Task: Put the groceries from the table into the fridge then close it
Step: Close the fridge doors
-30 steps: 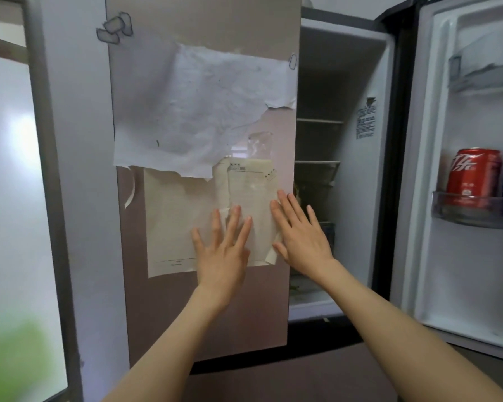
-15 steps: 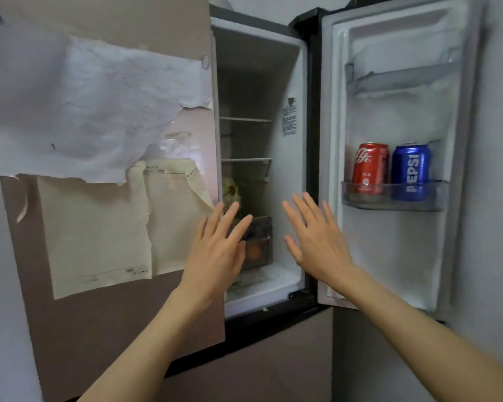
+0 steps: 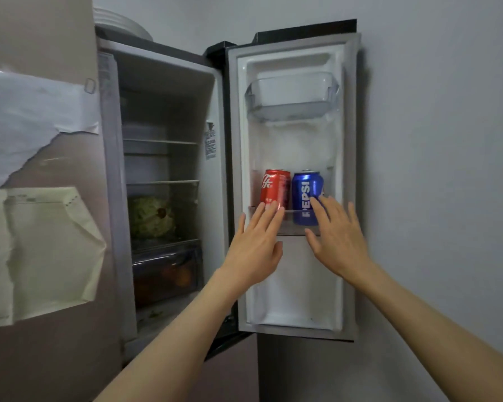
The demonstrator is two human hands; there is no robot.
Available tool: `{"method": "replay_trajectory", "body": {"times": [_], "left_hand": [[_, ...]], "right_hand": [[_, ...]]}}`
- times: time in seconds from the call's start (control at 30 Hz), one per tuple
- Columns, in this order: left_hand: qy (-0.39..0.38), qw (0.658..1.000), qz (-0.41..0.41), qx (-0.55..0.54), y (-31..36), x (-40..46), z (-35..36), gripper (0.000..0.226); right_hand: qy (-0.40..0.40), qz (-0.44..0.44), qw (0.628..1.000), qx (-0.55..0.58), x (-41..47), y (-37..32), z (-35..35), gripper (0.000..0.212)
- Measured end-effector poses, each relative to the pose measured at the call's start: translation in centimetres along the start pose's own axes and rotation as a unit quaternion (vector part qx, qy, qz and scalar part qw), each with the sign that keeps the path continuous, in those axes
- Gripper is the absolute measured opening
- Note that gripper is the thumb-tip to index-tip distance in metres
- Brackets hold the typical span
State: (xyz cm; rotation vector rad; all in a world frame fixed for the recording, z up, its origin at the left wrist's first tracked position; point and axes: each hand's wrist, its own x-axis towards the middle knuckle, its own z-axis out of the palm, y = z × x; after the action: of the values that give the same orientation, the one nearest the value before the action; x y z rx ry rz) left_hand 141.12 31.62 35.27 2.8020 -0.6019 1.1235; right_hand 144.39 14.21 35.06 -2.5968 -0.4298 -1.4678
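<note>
Fridge door [image 3: 291,285] stood open. My left hand [image 3: 254,245] and right hand [image 3: 339,239], fingers spread and holding nothing, were raised before its shelf with the red can [image 3: 275,188] and blue can [image 3: 306,195].

A torn white paper sheet [image 3: 26,117] hangs on the brownish panel [image 3: 50,39] at the left, held at its upper right corner by a small clip [image 3: 89,85]. Below it hangs a creased cream sheet [image 3: 47,250]. White plates [image 3: 122,23] are stacked up top. A plain grey wall [image 3: 442,140] fills the right.
</note>
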Motion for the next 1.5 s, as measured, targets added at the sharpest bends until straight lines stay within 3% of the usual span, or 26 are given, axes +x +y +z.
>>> {"method": "replay_trajectory", "body": {"times": [0.3,0.47,0.73,0.93,1.03,1.2,1.37,1.5], "left_hand": [[0.055,0.997,-0.03,-0.036,1.8,1.1,1.3,0.067],[0.076,0.992,-0.064,-0.074,1.5,-0.2,0.5,0.062],[0.052,0.985,-0.132,-0.098,-3.4,-4.0,-2.9,0.069],[0.026,0.97,-0.167,-0.172,-8.2,-6.7,-4.8,0.068],[0.08,0.963,-0.166,-0.196,-8.9,-8.4,-5.0,0.063],[0.157,0.979,-0.069,-0.11,-8.0,-11.1,-5.1,0.06],[0.085,0.992,-0.082,-0.051,-8.9,-13.6,-4.2,0.057],[0.083,0.99,-0.109,-0.023,-11.4,-15.6,-5.0,0.059]], "right_hand": [[0.008,-0.007,0.999,0.04,-0.8,0.7,0.2,0.052],[0.022,-0.035,0.998,0.042,-1.6,-0.8,-0.7,0.058],[0.048,-0.153,0.987,0.002,-2.2,-5.9,-3.1,0.052],[0.048,-0.13,0.987,-0.08,-2.3,-6.7,-4.5,0.057],[0.061,-0.12,0.989,-0.066,-2.4,-6.9,-4.8,0.057],[0.045,-0.165,0.985,0.0,-2.9,-10.2,-3.6,0.061],[0.028,-0.212,0.977,0.015,-2.6,-14.6,-3.0,0.06],[0.031,-0.256,0.964,0.067,-1.7,-18.1,-2.5,0.056]]}}
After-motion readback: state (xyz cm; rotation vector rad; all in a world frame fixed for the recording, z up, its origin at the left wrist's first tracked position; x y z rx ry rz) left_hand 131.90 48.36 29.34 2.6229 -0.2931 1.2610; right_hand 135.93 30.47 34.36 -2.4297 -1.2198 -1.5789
